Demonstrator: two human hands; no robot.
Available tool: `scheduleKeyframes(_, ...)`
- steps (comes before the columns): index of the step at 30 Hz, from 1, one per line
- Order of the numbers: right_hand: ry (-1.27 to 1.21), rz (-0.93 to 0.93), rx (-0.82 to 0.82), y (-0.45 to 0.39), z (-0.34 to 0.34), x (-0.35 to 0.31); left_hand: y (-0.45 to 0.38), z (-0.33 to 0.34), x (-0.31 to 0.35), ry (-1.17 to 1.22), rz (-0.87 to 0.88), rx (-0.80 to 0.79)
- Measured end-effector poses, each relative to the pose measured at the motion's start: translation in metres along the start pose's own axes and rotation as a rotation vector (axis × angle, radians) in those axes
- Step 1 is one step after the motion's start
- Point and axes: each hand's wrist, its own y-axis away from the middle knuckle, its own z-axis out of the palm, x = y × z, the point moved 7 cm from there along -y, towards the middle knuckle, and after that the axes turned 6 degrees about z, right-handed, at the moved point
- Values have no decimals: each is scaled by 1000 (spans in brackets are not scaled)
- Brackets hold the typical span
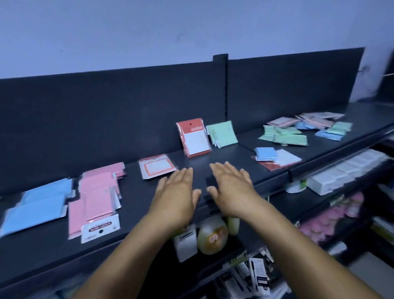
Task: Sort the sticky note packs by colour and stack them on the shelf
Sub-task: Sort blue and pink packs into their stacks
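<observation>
The shelf point(130, 197) looks like dark painted metal, smooth and matt, with a faint sheen near the red-and-white pack point(194, 138) leaning on its back panel point(99, 113), which has the same dull finish. That pack sits in glossy clear plastic film. Left of it, the pink packs point(96, 196) and blue packs point(36, 208) are wrapped in shiny crinkled plastic with silvery edges. Beside it on the right, the green packs point(222, 133) show smooth paper under clear film. The wall point(186, 25) above looks matt painted plaster.

Left hand point(175, 195) and right hand point(232, 188) are lying palm-down, side by side, fingers extended, forearms reaching forward.
</observation>
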Motion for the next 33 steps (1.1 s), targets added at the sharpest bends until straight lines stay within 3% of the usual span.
scheduleKeyframes(15, 1, 126, 46, -27, -63, 191, -120, 52, 160, 10, 114, -42)
scheduleKeyframes(29, 4, 172, -43, -101, -42, 224, -223, 93, 154, -43, 11, -180)
scheduleKeyframes(33, 24, 205, -59, -120, -36, 228, -241, 96, 149, 17, -5, -111)
